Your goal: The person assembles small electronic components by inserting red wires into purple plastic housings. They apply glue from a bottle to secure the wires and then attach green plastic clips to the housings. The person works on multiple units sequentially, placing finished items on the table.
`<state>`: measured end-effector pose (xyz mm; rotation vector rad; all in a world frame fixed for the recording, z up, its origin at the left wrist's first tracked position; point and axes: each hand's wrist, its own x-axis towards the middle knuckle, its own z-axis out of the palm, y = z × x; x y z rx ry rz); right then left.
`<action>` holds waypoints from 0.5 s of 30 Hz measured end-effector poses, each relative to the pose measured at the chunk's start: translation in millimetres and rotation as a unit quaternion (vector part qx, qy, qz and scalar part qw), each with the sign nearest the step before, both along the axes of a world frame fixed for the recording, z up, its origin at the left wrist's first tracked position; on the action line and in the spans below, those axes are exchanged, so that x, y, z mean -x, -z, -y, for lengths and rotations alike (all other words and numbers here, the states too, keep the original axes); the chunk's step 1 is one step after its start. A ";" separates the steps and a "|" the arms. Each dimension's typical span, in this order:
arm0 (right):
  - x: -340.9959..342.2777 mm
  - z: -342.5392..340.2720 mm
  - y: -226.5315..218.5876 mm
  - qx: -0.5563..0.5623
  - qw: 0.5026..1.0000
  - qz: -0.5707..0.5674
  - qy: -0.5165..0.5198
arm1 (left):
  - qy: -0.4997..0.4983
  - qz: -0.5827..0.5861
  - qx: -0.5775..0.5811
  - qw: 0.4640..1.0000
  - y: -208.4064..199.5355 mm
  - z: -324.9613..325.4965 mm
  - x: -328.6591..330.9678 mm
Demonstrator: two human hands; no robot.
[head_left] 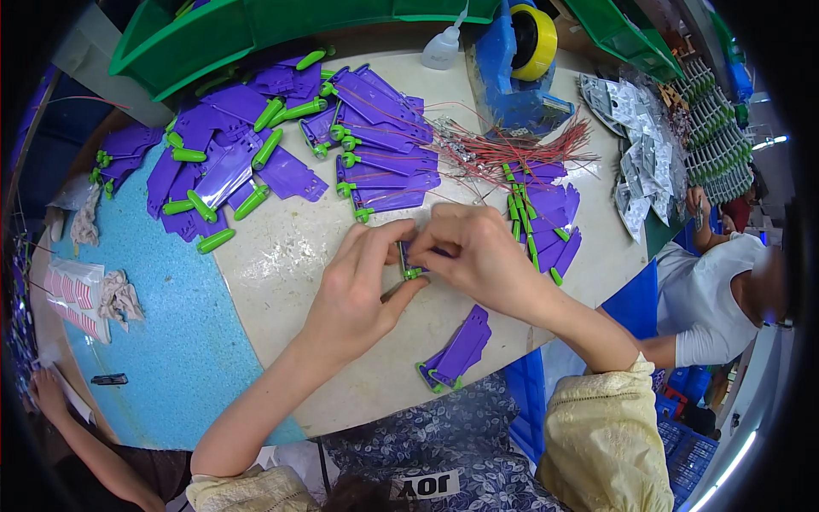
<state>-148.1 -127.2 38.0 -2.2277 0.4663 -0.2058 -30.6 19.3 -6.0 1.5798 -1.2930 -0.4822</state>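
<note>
Between my hands, over the middle of the table, is a small purple plastic part with a green end [413, 271]. My left hand [363, 277] holds it between thumb and fingers, which hide much of it. The fingers of my right hand [482, 260] are pinched together over the part's top; whatever lies between those fingertips is hidden. Just beyond my hands lies a row of purple wing-shaped pieces with green ends [384, 162], thin red wires running from them. Nearer to me, below my right wrist, rest a few similar purple pieces [461, 350].
Loose purple pieces and green caps [222, 154] are heaped at the far left. Red wires [546, 145] lie beside a blue tape dispenser [512, 94] and a white squeeze bottle [441, 49]. Silvery parts [644, 162] are at right. Green bins [213, 43] line the back. Other people sit nearby.
</note>
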 end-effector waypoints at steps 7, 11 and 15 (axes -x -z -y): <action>12.0 -9.3 -9.1 0.055 0.996 0.015 -0.070 | 0.000 -0.004 0.036 0.999 1.9 4.1 -0.4; 13.0 9.9 -6.5 -0.003 1.000 0.001 0.001 | -0.021 0.010 0.012 1.000 1.2 5.2 0.8; 12.6 6.1 -7.6 -0.023 0.984 -0.101 0.146 | -0.009 0.130 0.031 0.991 -5.1 5.3 -0.9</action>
